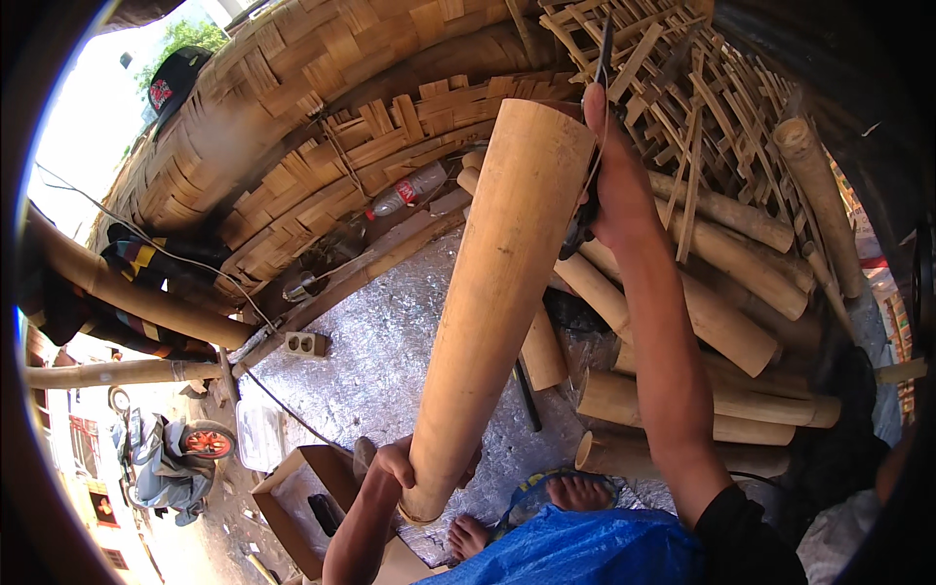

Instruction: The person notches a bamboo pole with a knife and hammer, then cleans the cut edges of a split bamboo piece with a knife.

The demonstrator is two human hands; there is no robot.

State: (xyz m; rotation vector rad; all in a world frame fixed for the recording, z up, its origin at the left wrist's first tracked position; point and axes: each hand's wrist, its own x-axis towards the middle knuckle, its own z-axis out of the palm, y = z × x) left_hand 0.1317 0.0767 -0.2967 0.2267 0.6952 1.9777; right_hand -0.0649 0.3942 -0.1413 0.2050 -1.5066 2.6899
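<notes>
A thick, pale bamboo tube [502, 273] slants across the middle, its wide end far and its narrower end close to my body. My left hand [398, 463] is closed round the near end, with part of the fingers hidden behind the tube. Beside the far end, my right hand [621, 190] is closed on a dark tool [606, 54]. A thin dark length of it sticks up past the thumb, and a black part shows below the fingers. Its exact kind is hard to make out. Blue cloth [575, 551] covers my lap.
Cut bamboo pieces [721, 322] lie piled on the right, below a heap of split strips [682, 107]. A woven bamboo wall [283, 127] curves behind. An open cardboard box [283, 502], a socket block [305, 344] with a cable and a plastic bottle [409, 190] are around the silvery floor sheet [380, 322].
</notes>
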